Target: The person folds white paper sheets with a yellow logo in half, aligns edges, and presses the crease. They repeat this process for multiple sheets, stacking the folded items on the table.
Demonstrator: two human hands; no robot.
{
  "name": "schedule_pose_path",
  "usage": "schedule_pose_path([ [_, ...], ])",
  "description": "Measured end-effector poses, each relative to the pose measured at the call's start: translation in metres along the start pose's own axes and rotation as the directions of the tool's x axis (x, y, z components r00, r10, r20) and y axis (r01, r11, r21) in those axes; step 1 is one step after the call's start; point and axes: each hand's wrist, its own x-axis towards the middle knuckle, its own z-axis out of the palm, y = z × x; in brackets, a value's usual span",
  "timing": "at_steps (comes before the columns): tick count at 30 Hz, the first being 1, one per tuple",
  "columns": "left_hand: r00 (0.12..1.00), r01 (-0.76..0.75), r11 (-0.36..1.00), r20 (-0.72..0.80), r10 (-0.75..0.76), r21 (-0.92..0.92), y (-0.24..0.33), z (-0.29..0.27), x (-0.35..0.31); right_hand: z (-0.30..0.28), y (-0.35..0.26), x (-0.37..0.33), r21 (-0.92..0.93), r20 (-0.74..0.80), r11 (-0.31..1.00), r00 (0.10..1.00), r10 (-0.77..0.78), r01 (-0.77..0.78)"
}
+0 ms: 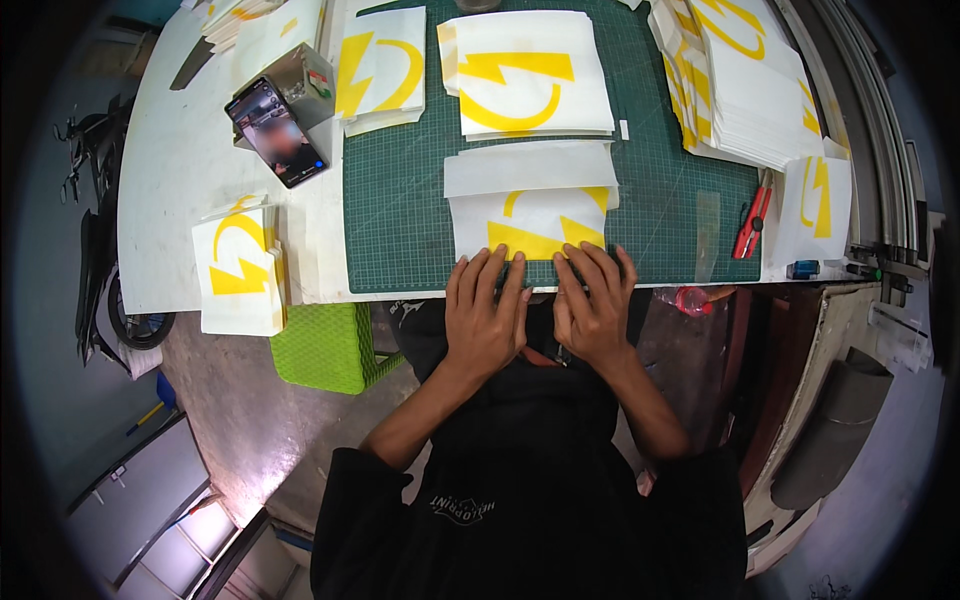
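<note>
Head view, cutting bench. Left hand (487,312) and right hand (594,305) — both flat, fingers spread, palms down — press the near edge of a white sheet (530,222) with a yellow bolt-and-arc decal. Neither hand pinches anything; the pressure seems meant to keep the sheet flat and square to the front edge of the green mat (400,200), on which it lies, at the person's middle. A plain white strip (528,167) overlaps its far edge.

Stacks of like decals ring the work: one (525,75) straight behind, one (380,70) behind left, a tall pile (745,80) at right, a small stack (238,265) on the white table (170,170) at left, near its edge.

Phone (277,131) leans on a box, left rear. Red cutter (751,222) lies right of the sheet — well apart. Bare mat lies either side of the sheet; no room nearer, since the hands overhang the bench edge.
</note>
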Motion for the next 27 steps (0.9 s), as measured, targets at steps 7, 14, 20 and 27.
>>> schedule_pose_path([
  [7, 1.0, 0.003, 1.0, 0.027, -0.003, 0.002, 0.0005, -0.0022, -0.0012, -0.0005, 0.0005, -0.0002, -0.023, -0.002, 1.0, 1.0, 0.0, 0.0],
  [14, 0.999, -0.006, 1.0, 0.039, 0.006, 0.016, -0.0009, -0.0017, -0.0016, 0.0023, 0.0015, -0.0029, -0.038, -0.01, 0.999, 1.0, 0.004, -0.005],
  [20, 0.999, -0.007, 1.0, 0.043, 0.006, 0.019, -0.0019, 0.0001, -0.0037, -0.0004, 0.0012, -0.0013, -0.041, 0.003, 0.999, 1.0, 0.011, -0.011],
  [27, 0.999, -0.001, 1.0, 0.043, 0.0, 0.01, -0.0019, 0.0009, -0.0046, -0.0007, 0.0009, -0.002, -0.045, -0.002, 0.999, 1.0, 0.021, -0.021],
])
